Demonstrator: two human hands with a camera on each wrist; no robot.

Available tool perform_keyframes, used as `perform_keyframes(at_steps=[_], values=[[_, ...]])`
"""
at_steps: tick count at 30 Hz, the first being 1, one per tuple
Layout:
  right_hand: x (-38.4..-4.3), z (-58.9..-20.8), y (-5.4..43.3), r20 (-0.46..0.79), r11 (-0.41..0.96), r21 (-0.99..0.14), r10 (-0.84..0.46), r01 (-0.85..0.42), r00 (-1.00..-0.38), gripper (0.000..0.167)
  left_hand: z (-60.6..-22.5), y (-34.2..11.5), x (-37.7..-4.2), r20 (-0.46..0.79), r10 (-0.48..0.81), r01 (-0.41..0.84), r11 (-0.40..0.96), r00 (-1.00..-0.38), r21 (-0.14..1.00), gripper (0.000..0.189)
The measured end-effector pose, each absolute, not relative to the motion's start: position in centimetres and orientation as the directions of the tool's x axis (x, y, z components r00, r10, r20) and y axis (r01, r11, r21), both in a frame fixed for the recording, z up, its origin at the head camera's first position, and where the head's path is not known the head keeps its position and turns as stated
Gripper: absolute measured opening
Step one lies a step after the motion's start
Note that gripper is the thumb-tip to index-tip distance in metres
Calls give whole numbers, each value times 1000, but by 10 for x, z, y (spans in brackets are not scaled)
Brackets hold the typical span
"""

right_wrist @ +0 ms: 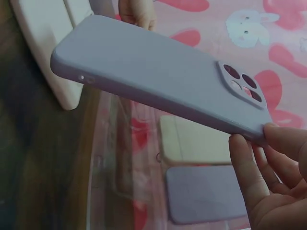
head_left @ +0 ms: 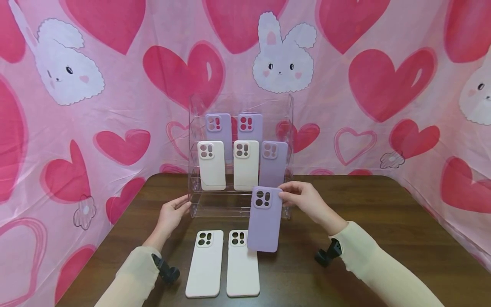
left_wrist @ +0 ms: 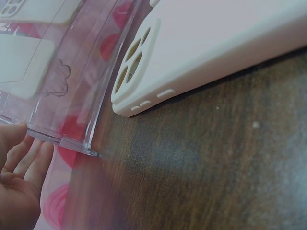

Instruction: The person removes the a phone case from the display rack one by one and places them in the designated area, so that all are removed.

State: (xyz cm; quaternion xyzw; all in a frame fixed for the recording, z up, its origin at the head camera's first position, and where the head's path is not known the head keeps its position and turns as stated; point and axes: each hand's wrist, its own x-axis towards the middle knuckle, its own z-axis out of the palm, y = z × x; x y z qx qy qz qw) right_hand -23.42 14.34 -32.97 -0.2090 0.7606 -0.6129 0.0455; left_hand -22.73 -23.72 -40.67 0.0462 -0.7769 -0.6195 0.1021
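My right hand (head_left: pixel 307 200) pinches a lavender phone case (head_left: pixel 265 226) by its upper right edge, near the camera cutout. The case hangs tilted in front of a clear acrylic stand (head_left: pixel 226 209), its lower end overlapping a white case (head_left: pixel 243 273) in the head view. Thumb and fingertips grip the case edge in the right wrist view. My left hand (head_left: pixel 170 217) has its fingertips at the stand's left side, the fingers (left_wrist: pixel 38 165) fairly straight. On the stand are two white cases, one of them (head_left: pixel 212 166) at left, and several lavender cases, including one at right (head_left: pixel 273 164).
Another white case (head_left: pixel 205 264) lies flat on the brown wooden table (head_left: pixel 368 256), left of the first. Behind the stand hangs a pink cloth (head_left: pixel 238 72) with hearts and rabbits. A small black camera (head_left: pixel 326 256) sits at each wrist.
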Motion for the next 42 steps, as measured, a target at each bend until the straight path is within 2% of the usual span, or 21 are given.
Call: perform_keyframes(at_steps=[14, 25, 42], values=[[-230, -367, 166, 8, 179, -977, -517, -117, -856, 35, -407, -238, -227, 107, -189, 62, 230, -976, 971, 38], [-232, -393, 172, -100, 225, -974, -536, -27, -838, 36, -407, -238, -227, 110, -174, 68, 234, -979, 970, 38], [-234, -415, 170, -150, 374, -926, -490, -52, -859, 26, -406, -238, -226, 114, -179, 69, 238, -977, 969, 38]])
